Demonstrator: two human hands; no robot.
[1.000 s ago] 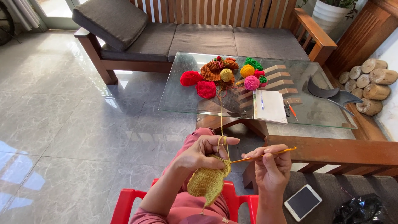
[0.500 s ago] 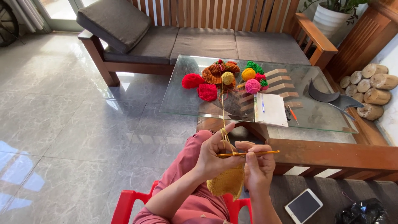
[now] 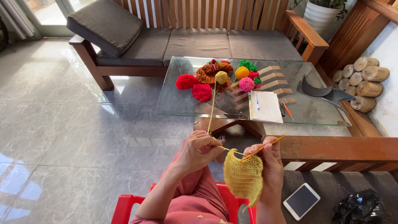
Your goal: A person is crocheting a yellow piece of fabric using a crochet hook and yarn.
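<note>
Since 0.5 s ago hands are sitting further apart; yellow crochet piece (image 3: 243, 176) is now hanging in full view btwn them. Right hand (image 3: 265, 164) is pinching 1 crochet hook (image 3: 263, 147) plus top edge of the piece, fingers closed. Left hand (image 3: 199, 150) is curling around 1 yellow yarn strand (image 3: 212, 107), tensioned over a finger. Strand is running up to 1 yellow ball (image 3: 221, 77) near far edge of glass table (image 3: 178, 103). Also there: 2 red balls (image 3: 194, 86), 1 pink ball (image 3: 246, 84), 1 orange ball (image 3: 242, 72); 1 notepad (image 3: 266, 106) at near edge.
</note>
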